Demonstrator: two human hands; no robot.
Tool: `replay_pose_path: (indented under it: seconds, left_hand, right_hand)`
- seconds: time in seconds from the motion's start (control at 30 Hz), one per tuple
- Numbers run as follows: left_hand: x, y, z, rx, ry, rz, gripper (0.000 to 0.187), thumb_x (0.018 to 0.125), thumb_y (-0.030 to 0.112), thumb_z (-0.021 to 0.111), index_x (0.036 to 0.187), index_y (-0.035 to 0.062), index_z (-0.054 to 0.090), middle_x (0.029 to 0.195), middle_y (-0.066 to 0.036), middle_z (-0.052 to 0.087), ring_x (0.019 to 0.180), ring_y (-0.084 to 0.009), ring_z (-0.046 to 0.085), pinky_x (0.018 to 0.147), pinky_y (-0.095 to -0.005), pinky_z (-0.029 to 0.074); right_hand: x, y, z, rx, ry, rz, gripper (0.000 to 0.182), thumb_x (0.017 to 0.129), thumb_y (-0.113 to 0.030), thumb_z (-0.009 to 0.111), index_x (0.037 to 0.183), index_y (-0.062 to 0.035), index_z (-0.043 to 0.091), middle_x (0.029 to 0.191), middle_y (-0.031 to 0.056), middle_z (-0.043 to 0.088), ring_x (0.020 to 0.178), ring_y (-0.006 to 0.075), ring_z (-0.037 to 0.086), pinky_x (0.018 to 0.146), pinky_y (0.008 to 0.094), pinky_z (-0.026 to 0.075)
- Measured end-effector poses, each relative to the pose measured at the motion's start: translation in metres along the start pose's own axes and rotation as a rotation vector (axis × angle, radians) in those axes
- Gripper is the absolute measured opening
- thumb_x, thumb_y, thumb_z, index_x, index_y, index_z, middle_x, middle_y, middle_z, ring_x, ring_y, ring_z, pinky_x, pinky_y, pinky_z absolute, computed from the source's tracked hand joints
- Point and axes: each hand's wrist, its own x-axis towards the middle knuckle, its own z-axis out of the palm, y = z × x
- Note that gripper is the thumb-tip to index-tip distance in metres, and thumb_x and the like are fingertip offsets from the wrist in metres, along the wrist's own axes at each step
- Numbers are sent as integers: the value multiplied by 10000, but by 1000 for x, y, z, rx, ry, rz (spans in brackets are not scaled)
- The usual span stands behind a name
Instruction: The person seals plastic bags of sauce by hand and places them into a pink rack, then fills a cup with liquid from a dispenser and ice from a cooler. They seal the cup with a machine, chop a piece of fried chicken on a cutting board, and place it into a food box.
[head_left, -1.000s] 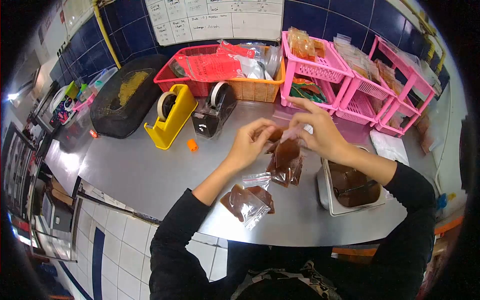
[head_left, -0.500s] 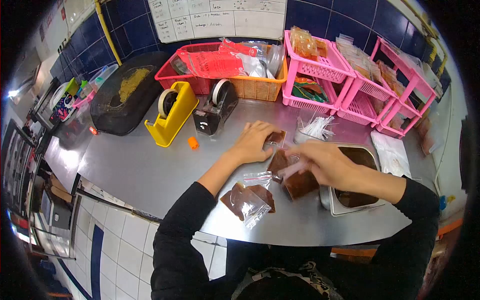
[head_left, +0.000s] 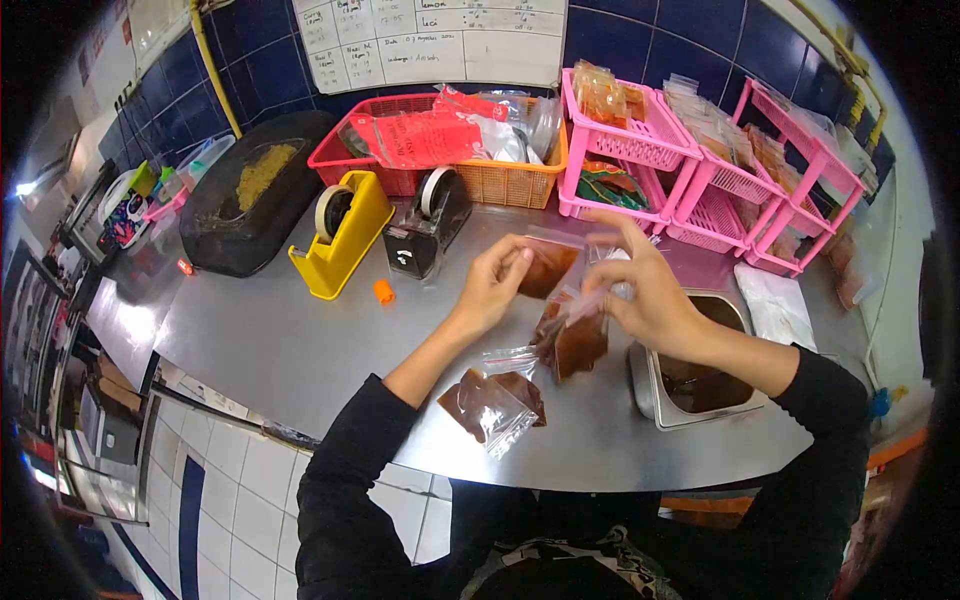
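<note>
My left hand [head_left: 497, 285] pinches the edge of a small clear zip bag of brown sauce [head_left: 550, 270], raised above the steel table. To its right, my right hand [head_left: 648, 305] grips the top ends of several more sauce bags [head_left: 578, 350], which hang below its fingers, slightly blurred. Nearer me, a few other brown sauce bags [head_left: 490, 403] lie in a loose pile on the table. Beside my right wrist stands a steel container [head_left: 645, 388] with dark brown liquid in it. The clear holder of white sticks is mostly hidden behind my right hand.
Yellow [head_left: 345, 240] and black [head_left: 430, 225] tape dispensers stand left of centre, near an orange cap [head_left: 384, 292]. Behind are a red basket [head_left: 325, 160], an orange basket [head_left: 510, 187] and pink racks [head_left: 640, 145] with packets. A white folded cloth or bag [head_left: 778, 305] lies right.
Both hands have risen from the table. My left hand has lifted one sauce bag, and the bags under my right hand now hang from it.
</note>
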Motion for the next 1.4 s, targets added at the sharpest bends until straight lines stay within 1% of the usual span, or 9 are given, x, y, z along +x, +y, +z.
replay_pose_path:
  seconds: [0.17, 0.4, 0.57, 0.63, 0.67, 0.83, 1.1, 1.23, 1.4]
  left_hand:
    - [-10, 21, 17, -48, -88, -92, 193, 969, 140, 427, 1056, -1, 526, 926, -28, 588, 848, -52, 522, 742, -191, 420]
    - [-23, 28, 30, -129, -47, -118, 288, 972, 227, 428, 1170, 23, 473, 1064, -41, 527, 979, -87, 473, 842, -257, 392]
    - [-20, 13, 22, 253, -106, 57, 383, 944, 225, 423, 1256, 2, 413, 1212, -160, 471, 1123, -267, 480, 968, -360, 361]
    - [-21, 3, 19, 315, -126, 13, 385, 938, 226, 431, 1248, -2, 418, 1223, -174, 460, 1131, -291, 474, 976, -370, 354]
    - [-21, 0, 18, 384, -142, -33, 387, 932, 228, 438, 1239, -6, 422, 1234, -187, 449, 1138, -315, 467, 984, -380, 347]
    - [-20, -5, 16, 517, -234, -35, 365, 939, 245, 422, 1203, -5, 448, 1224, -194, 454, 1153, -330, 450, 988, -383, 340]
    - [-17, -5, 19, 620, -245, -57, 306, 935, 216, 417, 1121, -10, 509, 1186, -191, 493, 1123, -331, 477, 971, -370, 360]
    - [-15, -5, 20, 613, -235, -101, 278, 934, 183, 406, 1087, -11, 533, 1176, -192, 508, 1104, -328, 495, 956, -365, 373]
    - [-8, 3, 28, 620, -241, -133, 279, 934, 185, 397, 1069, -4, 551, 1172, -184, 521, 1101, -315, 500, 946, -360, 376]
  right_hand:
    - [14, 24, 4, 236, -102, 305, 123, 681, 80, 623, 788, 41, 575, 836, 159, 620, 654, 236, 631, 633, 314, 496]
    - [17, 28, -6, 133, -150, 441, 134, 723, 52, 642, 837, 27, 577, 772, 57, 603, 672, 95, 574, 600, 263, 466]
    - [17, 38, -52, 20, 207, 259, 239, 708, -15, 683, 933, -22, 602, 842, 67, 618, 776, 137, 585, 693, 286, 456]
    - [12, 57, -89, 129, 247, 468, 278, 720, -14, 671, 984, -17, 584, 870, 70, 620, 788, 151, 597, 707, 283, 462]
    - [3, 84, -103, -106, 336, 215, 240, 732, 4, 653, 959, 12, 577, 858, 77, 619, 757, 149, 599, 700, 277, 472]
    - [-40, 132, -152, -206, 229, 457, 191, 725, 46, 638, 904, 48, 570, 804, 71, 607, 765, 135, 593, 716, 308, 484]
    - [-90, 263, -126, -523, 599, 427, 158, 713, 27, 604, 871, 33, 600, 813, 208, 617, 733, 335, 618, 669, 378, 479]
    - [-97, 293, -108, -122, 641, 613, 180, 722, -34, 630, 892, 23, 627, 789, 202, 634, 741, 342, 622, 676, 399, 477]
    - [-82, 333, -111, -395, 495, 618, 280, 760, -131, 664, 1009, -8, 629, 872, 104, 680, 792, 264, 634, 749, 370, 480]
